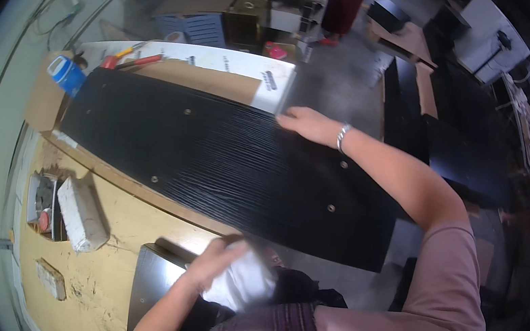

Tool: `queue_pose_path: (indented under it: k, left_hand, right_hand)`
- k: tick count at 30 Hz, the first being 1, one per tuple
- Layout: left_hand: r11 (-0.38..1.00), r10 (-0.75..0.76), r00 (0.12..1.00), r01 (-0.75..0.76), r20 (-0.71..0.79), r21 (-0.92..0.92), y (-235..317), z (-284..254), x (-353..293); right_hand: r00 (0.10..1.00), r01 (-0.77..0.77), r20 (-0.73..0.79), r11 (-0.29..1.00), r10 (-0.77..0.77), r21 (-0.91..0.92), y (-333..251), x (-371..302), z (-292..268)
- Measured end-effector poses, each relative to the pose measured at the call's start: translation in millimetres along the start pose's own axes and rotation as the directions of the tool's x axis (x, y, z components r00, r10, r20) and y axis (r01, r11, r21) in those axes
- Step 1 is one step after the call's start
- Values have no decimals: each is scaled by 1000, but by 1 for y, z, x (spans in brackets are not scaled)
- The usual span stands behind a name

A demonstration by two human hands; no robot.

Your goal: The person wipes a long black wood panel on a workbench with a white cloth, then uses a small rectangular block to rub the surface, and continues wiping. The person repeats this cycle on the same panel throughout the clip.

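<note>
A long black wood-grain board with several small metal-ringed holes lies across the bench in front of me, its right end reaching past the bench. My right hand is closed on its far edge, thumb on top and fingers at the rim. Near the board's front edge, my left hand is closed around a white cloth, both a little blurred. A second dark panel is partly hidden below my left forearm.
At left on the yellow bench top are a box of small items, a white block and a smaller block. Behind the board are a blue container and red-handled tools. A person stands beyond.
</note>
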State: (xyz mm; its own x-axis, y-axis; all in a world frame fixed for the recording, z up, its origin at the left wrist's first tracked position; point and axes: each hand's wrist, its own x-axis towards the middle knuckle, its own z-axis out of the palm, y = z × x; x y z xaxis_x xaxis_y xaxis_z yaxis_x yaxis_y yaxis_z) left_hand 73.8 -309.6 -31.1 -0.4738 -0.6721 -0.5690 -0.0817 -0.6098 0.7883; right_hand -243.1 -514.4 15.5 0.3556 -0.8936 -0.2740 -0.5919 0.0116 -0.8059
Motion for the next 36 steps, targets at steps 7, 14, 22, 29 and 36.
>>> queue_pose_path:
  k: [7, 14, 22, 29, 36]
  left_hand:
    - [992, -121, 968, 115, -220, -43, 49, 49, 34]
    - [890, 7, 914, -190, 405, 415, 86, 49, 1]
    - [813, 449, 843, -247, -297, 528, 171, 75, 113]
    - [274, 235, 365, -914, 901, 299, 26, 284, 76]
    - [845, -44, 772, -310, 634, 437, 43, 182, 32]
  right_hand:
    - [957, -219, 140, 950, 253, -221, -1, -3, -18]
    - [988, -128, 71, 979, 140, -158, 23, -3, -27]
    - [935, -92, -305, 954, 182, 287, 46, -93, -129]
    - [799, -46, -529, 906, 287, 421, 88, -174, -167]
    - [895, -51, -431, 985, 118, 165, 119, -169, -116]
